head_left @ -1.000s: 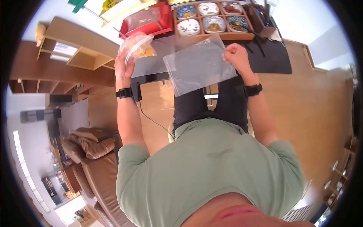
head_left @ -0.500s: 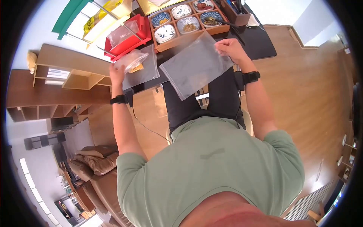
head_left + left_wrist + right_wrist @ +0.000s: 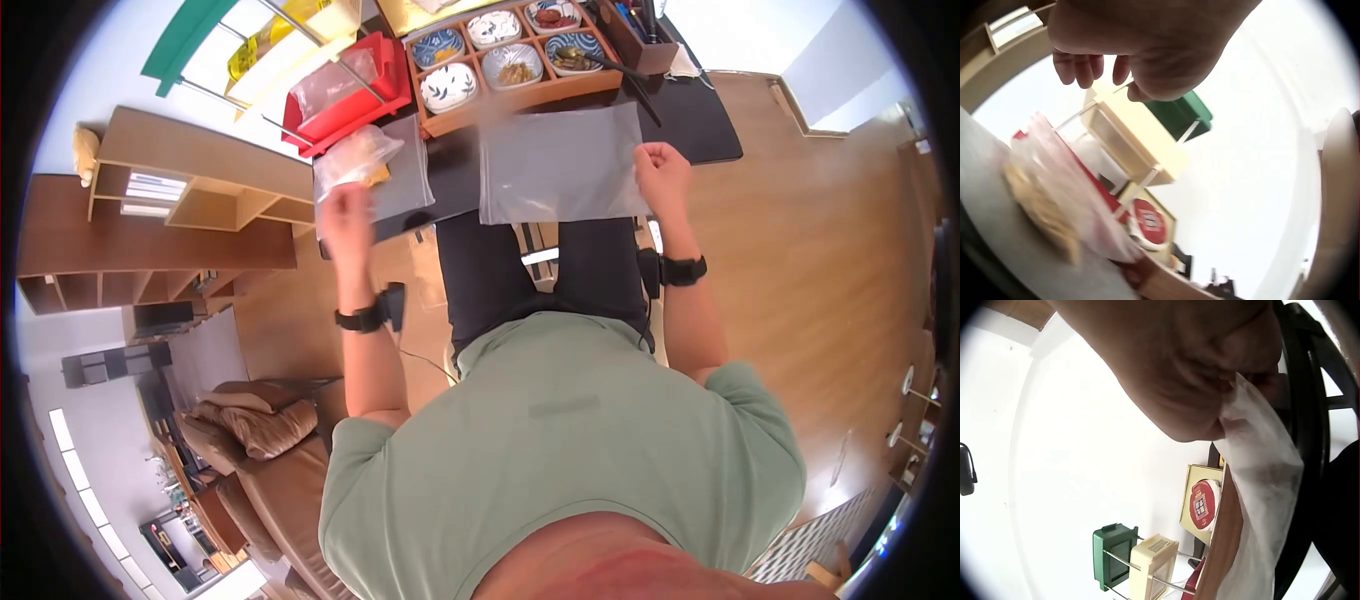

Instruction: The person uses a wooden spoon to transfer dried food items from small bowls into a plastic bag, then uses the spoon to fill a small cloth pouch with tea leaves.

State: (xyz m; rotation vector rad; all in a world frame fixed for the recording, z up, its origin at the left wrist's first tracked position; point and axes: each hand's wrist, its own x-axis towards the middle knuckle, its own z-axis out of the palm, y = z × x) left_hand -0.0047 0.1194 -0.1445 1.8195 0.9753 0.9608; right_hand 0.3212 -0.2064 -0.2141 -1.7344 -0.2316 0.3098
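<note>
My right hand [image 3: 664,180] pinches the right edge of a flat, clear plastic bag [image 3: 560,165]. The bag spreads out over the table's front edge, its lower part above the lap. Seen from the right wrist, a corner of the bag [image 3: 1260,469] comes out from between the curled fingers. Blurred, my left hand [image 3: 348,215] is in front of a filled plastic bag [image 3: 352,158] with yellow-orange pieces in it. In the left wrist view its fingers [image 3: 1085,69] hang loosely with nothing in them, apart from the filled bag [image 3: 1072,194].
Another clear sheet [image 3: 415,165] lies under the filled bag at the table's left. Behind stand a red bin [image 3: 350,95] and a wooden divided tray [image 3: 460,120] with patterned dishes of food. A dark caddy [image 3: 645,50] is at the back right, with a black utensil [image 3: 640,95] near it.
My left hand has let go of the filled bag, which now lies on the table, and has drawn back toward the body. The right hand has moved right, levelling the clear bag.
</note>
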